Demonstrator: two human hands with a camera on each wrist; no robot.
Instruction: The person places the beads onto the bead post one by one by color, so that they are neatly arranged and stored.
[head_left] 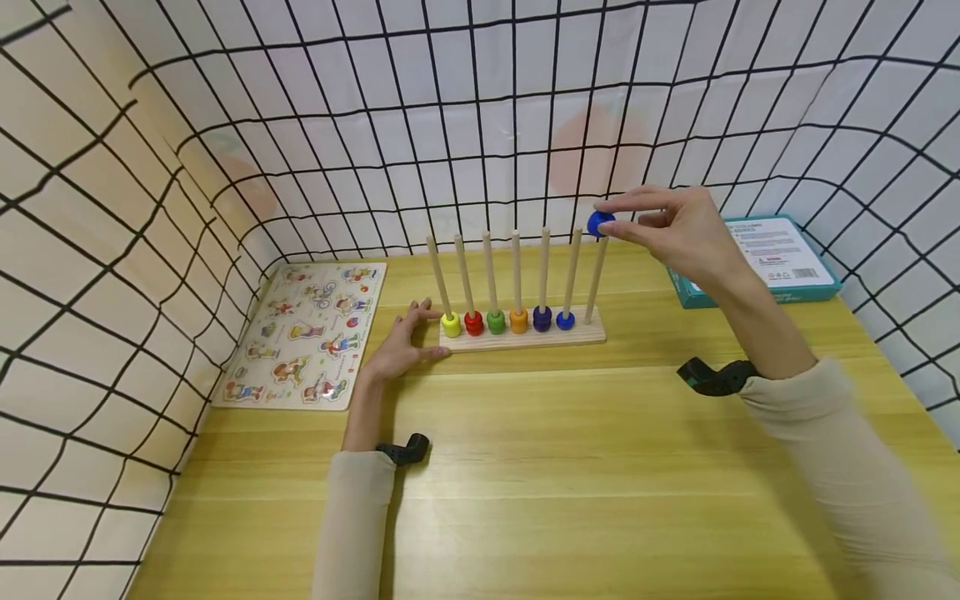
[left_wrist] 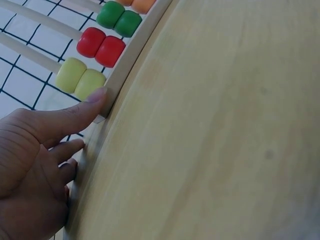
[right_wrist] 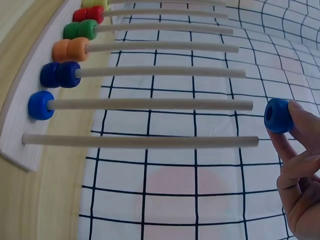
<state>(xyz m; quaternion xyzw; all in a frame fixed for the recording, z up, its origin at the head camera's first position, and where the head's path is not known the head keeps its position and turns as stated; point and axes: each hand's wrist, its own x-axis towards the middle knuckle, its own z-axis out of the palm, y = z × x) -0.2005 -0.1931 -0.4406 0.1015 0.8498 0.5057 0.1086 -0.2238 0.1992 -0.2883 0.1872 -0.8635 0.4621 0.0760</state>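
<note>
A wooden peg rack (head_left: 525,340) has several upright pegs along its base. From left to right, its pegs carry yellow (head_left: 451,325), red (head_left: 473,323), green (head_left: 496,322), orange (head_left: 518,321) and dark blue (head_left: 542,319) beads, then a single blue bead (head_left: 566,321); the rightmost peg (right_wrist: 150,141) is bare. My left hand (head_left: 401,346) holds the left end of the base, thumb on the front edge beside the yellow beads (left_wrist: 80,79). Thumb and fingertips of my right hand (head_left: 678,229) pinch another blue bead (right_wrist: 278,115), off the pegs, its hole facing the peg tips.
On the left lies a picture puzzle board (head_left: 300,337). A teal box (head_left: 780,250) with a white label lies at the back right. Black wire mesh (head_left: 480,125) surrounds the back and sides of the wooden table (head_left: 555,483).
</note>
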